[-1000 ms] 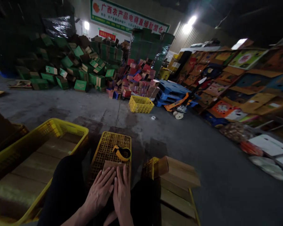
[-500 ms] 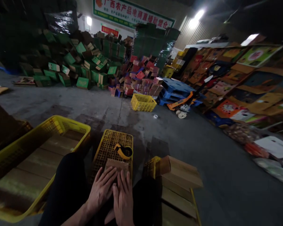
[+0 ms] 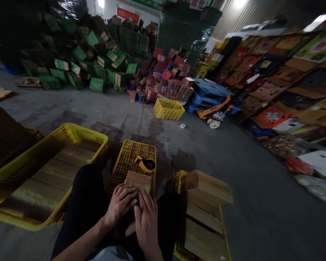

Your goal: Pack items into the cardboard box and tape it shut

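Note:
A small brown cardboard box [image 3: 138, 178] with shiny tape on its top lies before me on the near part of an upturned yellow plastic crate [image 3: 126, 154]. My left hand [image 3: 121, 204] is on the box's near left part, fingers bent over it. My right hand [image 3: 147, 217] sits close beside it on the right, its fingers curved over the near edge. Both hands are closed on the box, whose near side is hidden beneath them. Beyond the box, a yellow-and-black tape dispenser [image 3: 145, 164] rests on the crate.
At left stands a large yellow crate [image 3: 96, 137] with several flat brown boxes [image 3: 50, 185] inside. To the right, another yellow crate [image 3: 225, 221] carries brown boxes, one tilted box [image 3: 210, 186] on top. Farther off are a yellow crate [image 3: 169, 110], blue pallets [image 3: 210, 88] and an orange pallet jack [image 3: 216, 107].
My view has tipped downward, so the surroundings sit higher in the picture. My fingers, flatter on the box before, are now more bent over it. The tape dispenser stays on the crate.

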A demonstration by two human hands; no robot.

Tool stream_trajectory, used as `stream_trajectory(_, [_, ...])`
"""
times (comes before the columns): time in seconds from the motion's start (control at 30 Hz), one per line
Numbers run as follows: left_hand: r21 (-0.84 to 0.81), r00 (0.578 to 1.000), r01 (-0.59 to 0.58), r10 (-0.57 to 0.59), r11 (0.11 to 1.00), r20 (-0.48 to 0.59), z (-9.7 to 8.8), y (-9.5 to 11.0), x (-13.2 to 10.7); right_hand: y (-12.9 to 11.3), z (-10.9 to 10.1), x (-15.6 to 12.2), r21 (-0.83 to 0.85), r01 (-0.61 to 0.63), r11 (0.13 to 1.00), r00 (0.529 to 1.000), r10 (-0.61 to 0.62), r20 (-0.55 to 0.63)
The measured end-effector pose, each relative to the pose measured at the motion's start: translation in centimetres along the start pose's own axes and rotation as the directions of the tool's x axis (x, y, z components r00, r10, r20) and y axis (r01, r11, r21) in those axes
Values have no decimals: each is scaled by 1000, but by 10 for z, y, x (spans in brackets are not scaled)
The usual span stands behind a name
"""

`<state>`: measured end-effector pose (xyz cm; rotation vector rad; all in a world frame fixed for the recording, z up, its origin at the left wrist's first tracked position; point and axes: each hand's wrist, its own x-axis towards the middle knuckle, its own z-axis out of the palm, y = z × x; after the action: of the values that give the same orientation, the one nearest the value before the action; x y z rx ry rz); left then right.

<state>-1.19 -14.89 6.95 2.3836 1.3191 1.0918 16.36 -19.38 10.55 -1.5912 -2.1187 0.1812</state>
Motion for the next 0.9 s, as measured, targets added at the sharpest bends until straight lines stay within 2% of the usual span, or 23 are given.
stream_trajectory(0.13, [-23,999,-25,26,999,44,-8,-6,-1,1,2,11,-26,-2,1000,1000,1,-13])
stream_trajectory(0.27, [-2,995,4,-3,1000,100,-15,-4,3,9,3,16,-20,-26,999,999,25,-46])
stream_trajectory(0.47, [105,990,60,-72,993,121,-15,5,11,23,5,12,132,-95,987,989,109,-103])
stream_trajectory(0.6, [144,982,102,-123,984,146,-13,11,21,28,5,10,181,-117,976,986,137,-97])
stream_trajectory(0.73, [170,977,126,-152,977,147,-8,15,28,36,5,14,154,-88,984,989,105,-101])
stream_trajectory(0.9, [137,980,90,-112,986,162,-5,14,30,42,6,24,76,-75,994,986,85,-140])
